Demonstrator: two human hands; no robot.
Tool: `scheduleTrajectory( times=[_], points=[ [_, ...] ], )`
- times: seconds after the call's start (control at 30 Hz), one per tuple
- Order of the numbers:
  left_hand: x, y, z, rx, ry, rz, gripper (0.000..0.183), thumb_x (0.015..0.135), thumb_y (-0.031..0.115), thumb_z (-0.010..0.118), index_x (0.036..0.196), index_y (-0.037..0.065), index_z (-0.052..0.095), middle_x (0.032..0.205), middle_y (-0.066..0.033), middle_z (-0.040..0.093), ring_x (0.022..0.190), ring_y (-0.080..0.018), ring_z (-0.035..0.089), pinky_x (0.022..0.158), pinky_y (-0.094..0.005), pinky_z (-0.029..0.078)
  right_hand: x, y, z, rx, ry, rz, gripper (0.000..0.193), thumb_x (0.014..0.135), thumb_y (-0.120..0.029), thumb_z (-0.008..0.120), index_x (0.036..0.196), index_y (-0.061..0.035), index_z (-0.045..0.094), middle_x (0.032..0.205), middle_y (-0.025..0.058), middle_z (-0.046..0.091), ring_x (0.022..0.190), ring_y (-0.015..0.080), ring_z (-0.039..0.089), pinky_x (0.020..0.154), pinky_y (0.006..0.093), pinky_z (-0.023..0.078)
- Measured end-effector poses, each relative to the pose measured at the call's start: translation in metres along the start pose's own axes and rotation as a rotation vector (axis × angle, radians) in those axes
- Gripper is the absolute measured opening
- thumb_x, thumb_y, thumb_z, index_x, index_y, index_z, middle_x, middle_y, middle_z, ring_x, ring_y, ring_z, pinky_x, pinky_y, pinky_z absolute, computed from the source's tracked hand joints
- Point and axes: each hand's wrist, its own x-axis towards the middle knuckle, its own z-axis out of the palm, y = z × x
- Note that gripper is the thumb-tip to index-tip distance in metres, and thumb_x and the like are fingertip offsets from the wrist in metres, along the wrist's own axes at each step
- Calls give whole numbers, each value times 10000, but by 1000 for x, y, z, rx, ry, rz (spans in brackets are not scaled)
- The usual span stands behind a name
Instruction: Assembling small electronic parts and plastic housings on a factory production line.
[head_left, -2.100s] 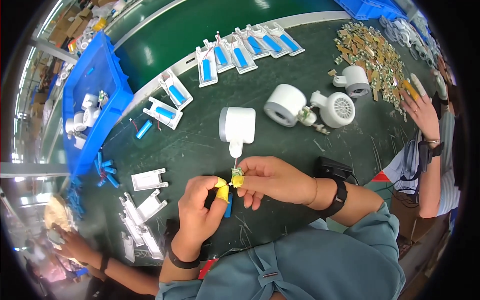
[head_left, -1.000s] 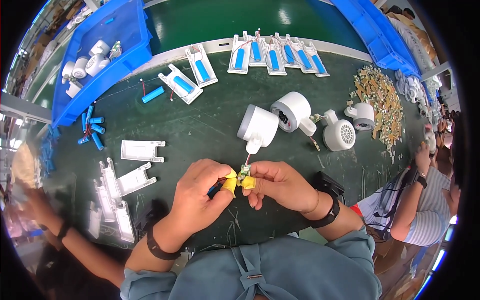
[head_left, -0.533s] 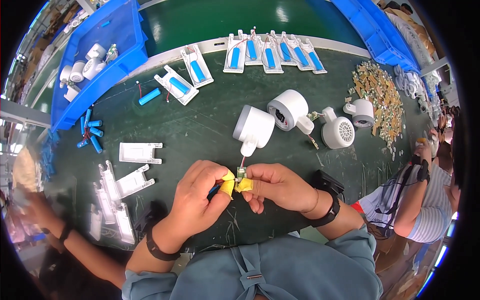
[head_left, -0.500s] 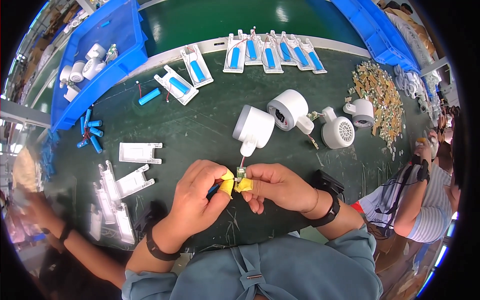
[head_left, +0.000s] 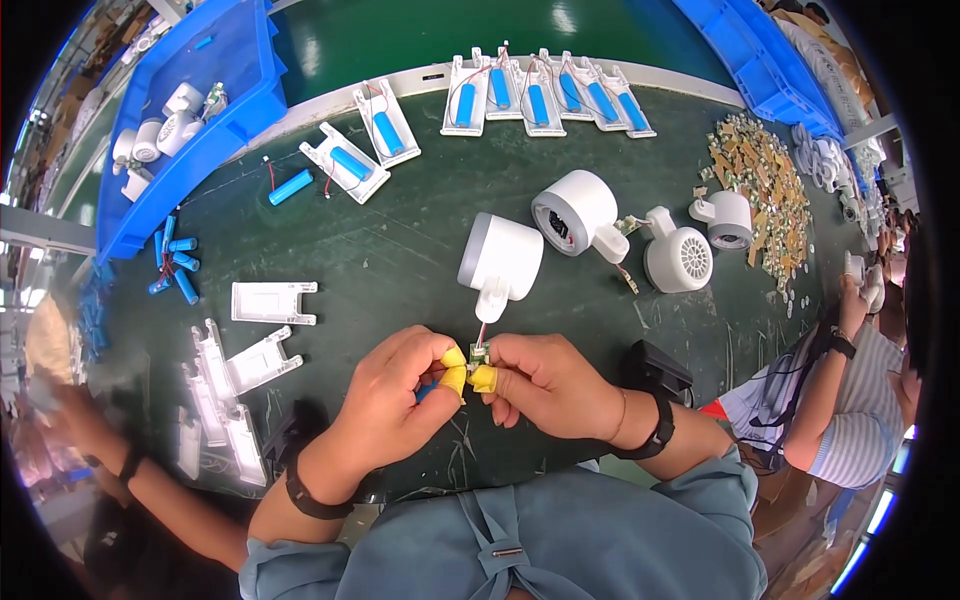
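In yellow finger cots, my left hand (head_left: 395,392) closes round a blue cylindrical battery (head_left: 427,388), mostly hidden in the palm; its thumb and forefinger pinch at the board's edge. My right hand (head_left: 545,385) grips a small green circuit board (head_left: 480,354) between thumb and fingers. The fingertips of both hands meet just below the board. Whether a plug sits between them is too small to tell. A reddish wire runs from the board up to a white round housing with a grey rim (head_left: 502,257), lying on the table just beyond my hands.
More white housings (head_left: 577,212) lie right of centre, beside a heap of small circuit boards (head_left: 760,190). White covers with batteries (head_left: 465,95) line the far edge. Bare white covers (head_left: 262,360) and loose batteries (head_left: 183,262) are left. Blue bins (head_left: 190,130) stand behind. Co-workers flank me.
The view has shifted slightly. My hands stay together at the board with nearly the same grip. The co-worker's hand at the right has moved a little.
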Motion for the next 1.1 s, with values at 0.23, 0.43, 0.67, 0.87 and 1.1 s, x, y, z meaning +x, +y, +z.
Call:
scheduleTrajectory(
  times=[0.23,0.43,0.67,0.87,1.1],
  points=[
    [3,0,5,12,19,-1,291,732,-49,616,1013,-5,555,817,-82,544,648,-170,534,548,-265,452,0,3,7,15,85,-26,130,961,-3,453,881,19,553,738,60,612,616,106,649,539,229,526],
    [3,5,6,8,19,-18,249,765,-94,592,995,-5,563,832,-62,556,633,-126,503,563,-246,420,1,4,5,-3,84,-25,137,958,-1,456,867,26,555,754,68,618,619,116,658,537,236,532],
    [5,3,-5,-28,-72,-153,261,759,-47,593,1012,6,557,818,-74,551,647,-156,533,561,-259,439,3,5,5,13,39,-71,133,973,-8,439,928,36,556,822,81,632,689,136,674,587,247,554],
    [6,5,-14,13,-121,-127,178,793,-35,542,966,-1,567,761,-38,538,611,-98,471,545,-240,383,4,10,0,247,-128,44,210,1010,-88,414,1117,35,546,996,109,635,881,179,675,718,285,575],
    [7,7,-12,102,-156,-4,209,749,-46,521,949,-6,567,773,-75,533,623,-180,493,557,-279,388,7,8,-7,384,-225,184,230,999,-99,445,1121,46,575,1025,121,662,912,188,684,770,292,570]
  ],
)
